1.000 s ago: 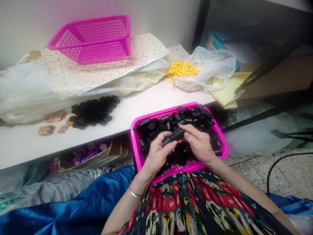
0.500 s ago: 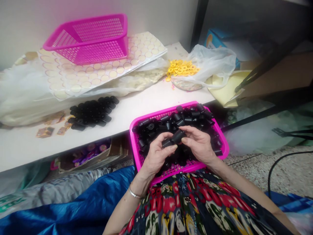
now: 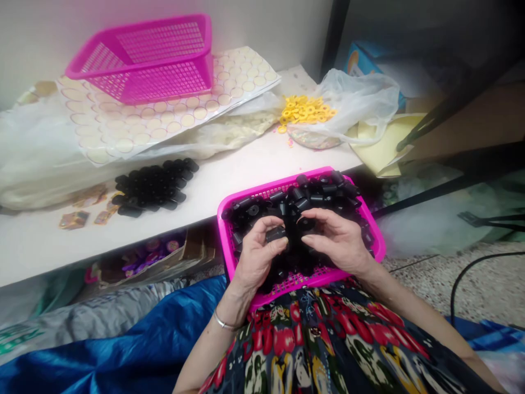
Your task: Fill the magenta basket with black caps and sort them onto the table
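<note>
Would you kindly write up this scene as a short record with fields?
Left hand: pinches a black plastic cylinder
Right hand: thumb and fingers apart around a dark piece; grip unclear
Beneath hands: bright pink rectangular plastic basket, filled with black pieces
White tabletop: black cluster at left; yellow plastic rings farther right
Behind: second pink basket, on circle-printed sheets

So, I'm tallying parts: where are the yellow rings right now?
In the head view, the yellow rings lie heaped above centre, slightly right, at the left end of the clear bag, beyond the pink basket of black parts.
</note>
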The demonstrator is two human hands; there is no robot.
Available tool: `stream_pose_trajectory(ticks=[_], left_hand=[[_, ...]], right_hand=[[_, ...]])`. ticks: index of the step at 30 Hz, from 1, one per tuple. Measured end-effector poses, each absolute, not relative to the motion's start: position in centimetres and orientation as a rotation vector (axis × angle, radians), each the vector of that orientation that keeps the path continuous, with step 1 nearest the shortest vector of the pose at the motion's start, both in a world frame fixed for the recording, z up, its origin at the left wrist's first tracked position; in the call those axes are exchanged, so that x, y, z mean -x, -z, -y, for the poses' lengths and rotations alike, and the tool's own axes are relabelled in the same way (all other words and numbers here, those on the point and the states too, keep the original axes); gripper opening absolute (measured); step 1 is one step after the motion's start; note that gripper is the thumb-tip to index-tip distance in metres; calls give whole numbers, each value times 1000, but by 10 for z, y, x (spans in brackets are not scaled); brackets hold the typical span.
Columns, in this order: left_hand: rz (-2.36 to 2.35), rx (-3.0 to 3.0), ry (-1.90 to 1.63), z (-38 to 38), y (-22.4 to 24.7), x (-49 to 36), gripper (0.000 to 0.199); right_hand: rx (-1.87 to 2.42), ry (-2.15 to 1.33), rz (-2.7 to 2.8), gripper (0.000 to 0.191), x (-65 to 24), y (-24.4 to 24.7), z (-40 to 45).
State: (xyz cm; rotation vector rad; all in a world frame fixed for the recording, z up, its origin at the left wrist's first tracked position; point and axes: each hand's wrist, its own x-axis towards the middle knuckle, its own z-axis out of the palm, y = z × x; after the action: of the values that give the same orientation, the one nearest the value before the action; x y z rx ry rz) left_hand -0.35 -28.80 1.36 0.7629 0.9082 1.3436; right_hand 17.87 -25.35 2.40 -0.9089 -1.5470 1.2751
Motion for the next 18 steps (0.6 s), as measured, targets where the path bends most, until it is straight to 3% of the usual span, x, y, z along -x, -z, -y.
stream_pose_trajectory(ticks=[10,18], left_hand=[[-919,-725,-1396,289,-13,9,31],[-982,-925,-1371,291,-7,11,29]], right_hand=[[910,-1220,1656,41,-176,-21,254],[702,-761,2059,34,-174,-37,250]])
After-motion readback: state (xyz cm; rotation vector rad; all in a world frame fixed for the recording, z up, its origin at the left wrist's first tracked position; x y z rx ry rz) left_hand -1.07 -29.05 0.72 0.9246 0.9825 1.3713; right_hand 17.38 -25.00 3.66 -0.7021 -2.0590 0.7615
